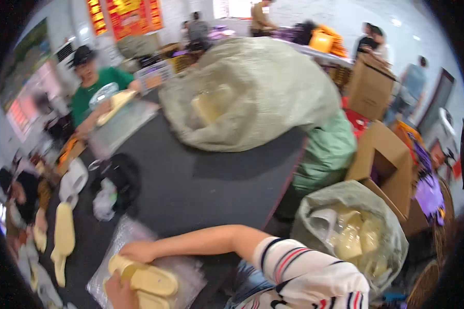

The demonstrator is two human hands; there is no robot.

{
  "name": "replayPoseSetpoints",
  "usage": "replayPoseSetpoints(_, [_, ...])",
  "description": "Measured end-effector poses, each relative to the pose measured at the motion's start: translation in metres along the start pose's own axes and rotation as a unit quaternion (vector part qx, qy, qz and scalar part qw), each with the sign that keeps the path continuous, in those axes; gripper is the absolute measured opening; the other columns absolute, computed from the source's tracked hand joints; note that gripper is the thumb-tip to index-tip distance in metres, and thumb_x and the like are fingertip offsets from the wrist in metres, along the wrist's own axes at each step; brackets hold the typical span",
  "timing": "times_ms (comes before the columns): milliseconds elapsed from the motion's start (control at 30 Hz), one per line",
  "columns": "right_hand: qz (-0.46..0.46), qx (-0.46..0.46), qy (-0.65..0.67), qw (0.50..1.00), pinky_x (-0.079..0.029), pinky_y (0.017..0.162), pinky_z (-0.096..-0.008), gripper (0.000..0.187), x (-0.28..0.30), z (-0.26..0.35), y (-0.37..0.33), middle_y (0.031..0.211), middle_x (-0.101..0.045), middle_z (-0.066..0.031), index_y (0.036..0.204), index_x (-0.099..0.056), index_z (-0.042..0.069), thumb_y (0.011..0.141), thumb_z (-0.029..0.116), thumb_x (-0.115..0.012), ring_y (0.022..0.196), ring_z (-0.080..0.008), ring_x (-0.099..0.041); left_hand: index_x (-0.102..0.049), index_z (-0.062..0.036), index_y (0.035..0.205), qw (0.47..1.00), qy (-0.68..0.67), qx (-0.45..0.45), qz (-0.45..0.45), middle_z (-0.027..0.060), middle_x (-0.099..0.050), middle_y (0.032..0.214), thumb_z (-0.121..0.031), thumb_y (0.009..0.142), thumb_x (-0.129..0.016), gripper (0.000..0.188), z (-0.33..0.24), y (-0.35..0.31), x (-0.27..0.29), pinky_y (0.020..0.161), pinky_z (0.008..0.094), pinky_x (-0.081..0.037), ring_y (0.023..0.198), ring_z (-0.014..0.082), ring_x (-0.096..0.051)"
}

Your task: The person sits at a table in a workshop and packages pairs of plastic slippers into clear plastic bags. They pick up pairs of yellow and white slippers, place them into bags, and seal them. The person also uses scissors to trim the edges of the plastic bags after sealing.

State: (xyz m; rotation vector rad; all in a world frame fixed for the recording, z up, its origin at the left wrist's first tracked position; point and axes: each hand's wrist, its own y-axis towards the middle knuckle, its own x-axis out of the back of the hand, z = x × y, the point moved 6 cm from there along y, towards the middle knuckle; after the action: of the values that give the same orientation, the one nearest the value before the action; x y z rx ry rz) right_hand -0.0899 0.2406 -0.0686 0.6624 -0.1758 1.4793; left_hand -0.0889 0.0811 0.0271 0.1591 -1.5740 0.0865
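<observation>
A pair of pale yellow slippers lies at the near edge of the dark table; the upper slipper (154,281) is seen whole, while the lower slipper (152,301) is partly cut off by the frame. My right hand (137,251) reaches across from the right and grips the far end of the upper slipper. Close beside it, my left hand (121,291) has its fingers curled over the same slipper's edge. Under the pair are clear plastic bags (188,265), spread in a loose stack. Fingertips of both hands are partly hidden by the slipper.
A big woven sack (273,98) lies on the dark table (227,190). Left stand yellow slippers (63,232), a white slipper (73,180) and a black bag (123,180). Across, a person in green (100,92) handles yellow slippers. Right: a sack of packed slippers (392,247) and cartons (371,87).
</observation>
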Motion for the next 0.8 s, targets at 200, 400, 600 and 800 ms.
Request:
replayPoseSetpoints(200, [0.001, 0.008, -0.038, 0.999, -0.041, 0.099, -0.0454, 0.038, 0.007, 0.015, -0.004, 0.117, -0.059, -0.0219, 0.123, -0.056, 0.001, 0.095, 0.025, -0.048, 0.111, -0.0375, -0.054, -0.066, -0.0082, 0.076, 0.98, 0.177, -0.01, -0.091, 0.0164, -0.06, 0.12, -0.016, 0.065, -0.069, 0.013, -0.005, -0.014, 0.019, 0.089, 0.0469, -0.041, 0.1, 0.0294, -0.057])
replayPoseSetpoints(400, [-0.008, 0.121, -0.244, 0.962, -0.041, 0.101, -0.0412, 0.035, -0.014, 0.024, -0.013, 0.124, -0.059, -0.0116, 0.114, -0.06, 0.003, 0.084, 0.021, -0.059, 0.116, -0.0289, -0.053, -0.067, -0.0096, 0.073, 0.977, 0.205, 0.04, -0.032, 0.0147, -0.061, 0.117, -0.019, 0.064, -0.07, 0.013, 0.028, -0.062, 0.017, 0.085, 0.042, -0.043, 0.097, 0.027, -0.057])
replayPoseSetpoints(600, [0.024, 0.077, -0.279, 0.957, -0.037, 0.106, -0.0403, 0.035, -0.009, 0.032, -0.014, 0.13, -0.056, -0.0109, 0.12, -0.06, 0.008, 0.088, 0.023, -0.057, 0.123, -0.0283, -0.05, -0.064, -0.009, 0.07, 0.961, 0.24, 0.131, -0.043, 0.0131, -0.06, 0.104, -0.014, 0.067, -0.064, 0.006, 0.099, -0.138, 0.031, 0.074, 0.0402, -0.047, 0.09, 0.0262, -0.058])
replayPoseSetpoints(800, [0.002, 0.106, -0.225, 0.969, -0.039, 0.104, -0.0411, 0.036, -0.007, 0.033, -0.016, 0.13, -0.056, -0.0091, 0.119, -0.058, 0.006, 0.086, 0.02, -0.061, 0.121, -0.0301, -0.049, -0.065, -0.0083, 0.073, 0.945, 0.265, 0.185, -0.049, 0.0095, -0.059, 0.106, -0.013, 0.07, -0.061, 0.007, 0.161, -0.215, 0.04, 0.072, 0.0371, -0.051, 0.084, 0.0235, -0.06])
